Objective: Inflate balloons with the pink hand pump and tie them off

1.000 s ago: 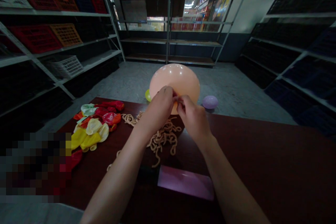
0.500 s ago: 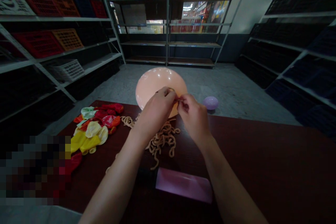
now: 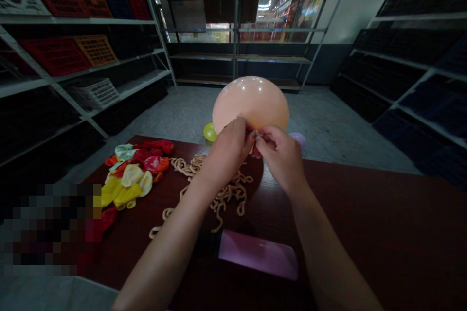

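Note:
A large inflated peach balloon [image 3: 251, 99] stands above the far edge of the table, just beyond my hands. My left hand [image 3: 237, 138] is closed, its fingers pinching the balloon's neck from the left. From the right, my right hand [image 3: 279, 153] pinches at the same neck, fingertips almost touching the left ones. The knot area is partly hidden by my fingers. Below my hands lies a tangled heap of tan cords [image 3: 228, 194], partly covered by my left forearm.
Flat balloons [image 3: 134, 172] in red, yellow and pale green lie at the table's left. A purple, shiny boxy object [image 3: 259, 252] lies near the front. Small yellow-green [image 3: 209, 132] and purple [image 3: 298, 139] balloons are on the floor. Shelves with crates [image 3: 97, 49] line the left.
The peach balloon has shifted right and up in view, along with both hands. A yellow-green balloon behind it has come into sight, while the purple one is now partly covered.

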`<state>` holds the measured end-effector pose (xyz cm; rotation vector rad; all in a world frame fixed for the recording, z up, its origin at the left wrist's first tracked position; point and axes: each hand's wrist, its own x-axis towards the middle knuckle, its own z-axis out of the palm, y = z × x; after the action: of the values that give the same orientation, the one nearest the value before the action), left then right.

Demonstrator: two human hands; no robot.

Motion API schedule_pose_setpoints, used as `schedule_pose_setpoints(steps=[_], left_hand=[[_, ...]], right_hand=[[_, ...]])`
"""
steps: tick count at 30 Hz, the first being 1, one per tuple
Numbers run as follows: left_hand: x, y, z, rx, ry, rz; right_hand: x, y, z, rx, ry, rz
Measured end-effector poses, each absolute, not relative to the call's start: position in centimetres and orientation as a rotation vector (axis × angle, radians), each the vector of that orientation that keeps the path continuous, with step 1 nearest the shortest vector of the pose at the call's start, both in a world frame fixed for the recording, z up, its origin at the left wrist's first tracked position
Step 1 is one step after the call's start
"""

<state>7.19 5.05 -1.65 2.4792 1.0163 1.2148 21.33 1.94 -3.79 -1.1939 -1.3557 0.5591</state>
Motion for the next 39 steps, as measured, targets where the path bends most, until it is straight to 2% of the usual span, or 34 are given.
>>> schedule_pose_setpoints(steps=[7,19,27,33,39], left_hand=[[7.0,5.0,-1.7,2.677,1.116,1.098],[6.8,5.8,-3.0,2.601,1.096,1.08],[6.8,5.8,-3.5,2.56,1.102,1.109],[5.9,5.1,-2.6,2.544,1.048,0.966],[6.5,5.4,-2.4,2.527,1.001,1.046]], right_hand=[[21.2,2.0,-4.1,-1.21,-1.387,0.536],[21.4,1.7,-3.8,-1.326,-1.694,0.081],[21.6,1.5,-3.7,-1.386,-1.754,-0.04],[21.3,1.4,-3.7,-1.364,-1.752,0.071],[21.7,1.4,-3.2,-1.284,-1.572,0.334]])
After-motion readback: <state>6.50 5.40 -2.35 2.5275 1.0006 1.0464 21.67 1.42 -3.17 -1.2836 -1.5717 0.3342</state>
